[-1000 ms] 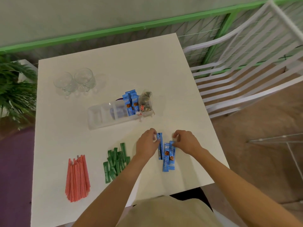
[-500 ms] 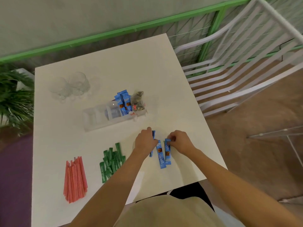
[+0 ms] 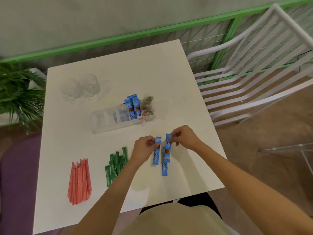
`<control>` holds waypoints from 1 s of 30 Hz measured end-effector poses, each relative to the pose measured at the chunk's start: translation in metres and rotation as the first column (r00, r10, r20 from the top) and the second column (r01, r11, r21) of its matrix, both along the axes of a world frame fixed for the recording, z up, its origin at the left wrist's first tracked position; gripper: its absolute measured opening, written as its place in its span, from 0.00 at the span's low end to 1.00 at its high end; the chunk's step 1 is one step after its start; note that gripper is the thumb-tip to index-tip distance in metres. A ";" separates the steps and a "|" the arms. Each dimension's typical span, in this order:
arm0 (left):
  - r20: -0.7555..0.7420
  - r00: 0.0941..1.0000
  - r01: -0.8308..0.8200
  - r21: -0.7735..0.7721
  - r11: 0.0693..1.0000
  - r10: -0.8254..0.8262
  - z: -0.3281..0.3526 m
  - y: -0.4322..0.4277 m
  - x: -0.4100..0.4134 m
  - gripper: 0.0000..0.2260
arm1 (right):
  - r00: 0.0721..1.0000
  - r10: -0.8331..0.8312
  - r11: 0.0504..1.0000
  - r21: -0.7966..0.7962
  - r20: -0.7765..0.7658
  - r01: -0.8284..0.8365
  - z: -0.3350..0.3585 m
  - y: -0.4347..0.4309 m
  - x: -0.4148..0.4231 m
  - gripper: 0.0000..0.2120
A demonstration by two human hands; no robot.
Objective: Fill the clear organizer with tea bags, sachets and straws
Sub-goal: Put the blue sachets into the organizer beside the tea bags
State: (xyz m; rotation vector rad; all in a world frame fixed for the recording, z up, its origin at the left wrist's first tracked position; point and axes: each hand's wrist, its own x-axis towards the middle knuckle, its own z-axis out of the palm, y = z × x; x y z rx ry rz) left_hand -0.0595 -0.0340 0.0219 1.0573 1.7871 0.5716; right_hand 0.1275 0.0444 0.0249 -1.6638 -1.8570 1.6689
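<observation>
Pinching a blue sachet (image 3: 156,157) apiece, left hand (image 3: 144,148) and right hand (image 3: 185,139) cover their top corners.

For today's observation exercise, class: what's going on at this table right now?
A person's left hand pinches one blue sachet; the right hand pinches another. The clear organizer already holds upright blue sachets and tea bags. On the table lie green sachets and red straws.

The table (image 3: 118,65) bears a clear organizer (image 3: 108,122), 2 glasses (image 3: 88,85), red straws (image 3: 79,182), green sachets (image 3: 116,165) and 1 blue sachet (image 3: 165,169).
</observation>
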 end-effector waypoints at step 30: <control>-0.039 0.962 -0.245 0.303 0.921 0.269 0.042 0.100 -0.119 0.07 | 0.997 0.072 0.927 0.370 0.009 -0.070 0.052 0.108 -0.149 0.05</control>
